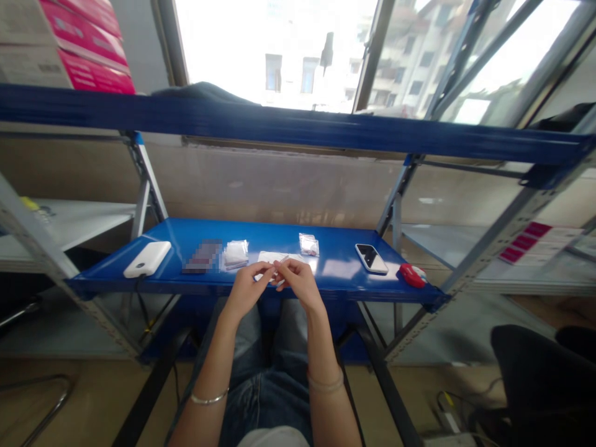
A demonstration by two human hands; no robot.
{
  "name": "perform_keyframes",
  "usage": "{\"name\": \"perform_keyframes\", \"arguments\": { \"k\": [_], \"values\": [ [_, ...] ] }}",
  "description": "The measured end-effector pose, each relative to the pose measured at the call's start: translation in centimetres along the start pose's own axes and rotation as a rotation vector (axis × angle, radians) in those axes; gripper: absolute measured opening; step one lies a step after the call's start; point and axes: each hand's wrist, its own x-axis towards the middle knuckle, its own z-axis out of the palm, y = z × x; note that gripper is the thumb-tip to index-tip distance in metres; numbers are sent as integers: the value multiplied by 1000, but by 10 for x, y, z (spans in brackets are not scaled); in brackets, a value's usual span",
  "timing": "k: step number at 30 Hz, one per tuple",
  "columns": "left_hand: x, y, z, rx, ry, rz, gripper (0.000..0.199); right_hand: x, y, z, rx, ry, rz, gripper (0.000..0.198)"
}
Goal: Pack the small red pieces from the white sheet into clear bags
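Note:
My left hand (250,284) and my right hand (298,280) meet over the front edge of the blue shelf (344,245). The fingers of both are pinched together around something small and whitish, too small to name. Beneath and just behind the fingertips lies a white sheet (267,256). A stack of clear plastic bags (236,253) rests to the left of my left hand. Behind my right hand is a small clear bag (308,244) with something reddish inside.
Along the shelf lie a white box-like device (148,259) with a cable, a blurred-out dark item (203,256), a phone (371,258) and a red-and-white object (412,275). A blue upper beam (288,127) crosses ahead. Pink-and-white boxes (88,49) stand at upper left.

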Motion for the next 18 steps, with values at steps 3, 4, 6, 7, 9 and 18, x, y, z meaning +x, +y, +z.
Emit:
{"name": "perform_keyframes", "arguments": {
  "k": [3, 4, 6, 7, 9, 18],
  "values": [
    [0, 0, 2, -20, 16, 6, 22, -1, -1, 1, -6, -36, 5, 39],
    [0, 0, 3, -43, 21, 3, 22, -1, -2, 1, -3, -50, 3, 39],
    [0, 0, 4, -99, 21, -14, 23, -2, -4, 0, 6, -75, -6, 38],
    [0, -1, 5, -128, 16, -26, 25, -2, -4, 0, 10, -88, -10, 37],
    [0, -2, 4, -177, 6, -57, 28, -2, -4, 0, 15, -101, -16, 37],
    [4, -11, 5, -242, 89, -120, 27, 3, 5, 3, 11, -49, -68, 35]
  ]
}}
